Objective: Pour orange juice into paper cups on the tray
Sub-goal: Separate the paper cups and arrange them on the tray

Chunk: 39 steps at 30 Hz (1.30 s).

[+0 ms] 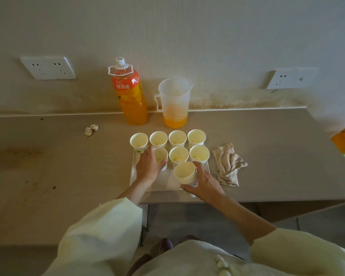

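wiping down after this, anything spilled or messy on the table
Brownish stains mark the left part of the table, and two crumpled paper wads lie left of the bottle. A rumpled cloth lies right of the tray. The cups stand upright; no pooled juice shows.

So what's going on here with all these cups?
A person seems to be setting out paper cups on a white tray. The left hand grips a cup in the second row, while the right hand holds a stack of spare cups over the tray's front. Seven cups stand in two rows. The orange juice bottle and a jug with a little juice wait behind, untouched.
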Motion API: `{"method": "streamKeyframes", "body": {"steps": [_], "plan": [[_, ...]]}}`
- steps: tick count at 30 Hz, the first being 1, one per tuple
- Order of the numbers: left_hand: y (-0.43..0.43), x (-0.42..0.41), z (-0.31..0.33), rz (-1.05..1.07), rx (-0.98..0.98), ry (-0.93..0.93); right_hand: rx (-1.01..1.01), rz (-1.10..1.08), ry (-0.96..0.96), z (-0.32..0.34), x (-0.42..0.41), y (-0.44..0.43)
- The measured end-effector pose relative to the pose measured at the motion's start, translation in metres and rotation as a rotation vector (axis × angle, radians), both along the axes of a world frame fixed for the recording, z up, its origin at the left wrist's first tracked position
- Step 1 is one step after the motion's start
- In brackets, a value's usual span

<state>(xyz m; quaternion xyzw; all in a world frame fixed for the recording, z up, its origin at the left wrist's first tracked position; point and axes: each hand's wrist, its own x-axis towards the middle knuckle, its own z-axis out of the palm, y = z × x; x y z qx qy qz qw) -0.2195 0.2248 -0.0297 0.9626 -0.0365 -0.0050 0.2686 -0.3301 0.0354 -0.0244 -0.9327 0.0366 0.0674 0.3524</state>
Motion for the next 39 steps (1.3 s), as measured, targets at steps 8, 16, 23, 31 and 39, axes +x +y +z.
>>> {"method": "streamKeyframes", "body": {"steps": [8, 16, 23, 31, 39], "plan": [[-0.005, 0.000, -0.005, -0.002, -0.061, 0.055, 0.021, 0.007, -0.001, -0.002, 0.001, 0.003], [-0.006, 0.002, -0.007, 0.029, -0.066, 0.061, 0.014, -0.001, 0.010, -0.002, 0.001, 0.001], [-0.005, 0.002, -0.007, 0.029, -0.054, 0.067, -0.004, -0.012, 0.014, -0.003, 0.000, -0.002], [-0.005, 0.001, -0.005, 0.034, -0.050, 0.085, -0.004, 0.004, 0.010, -0.002, 0.001, -0.002], [-0.006, -0.018, 0.018, -0.057, -0.118, -0.203, 0.030, 0.016, -0.003, -0.001, 0.002, 0.000]]}}
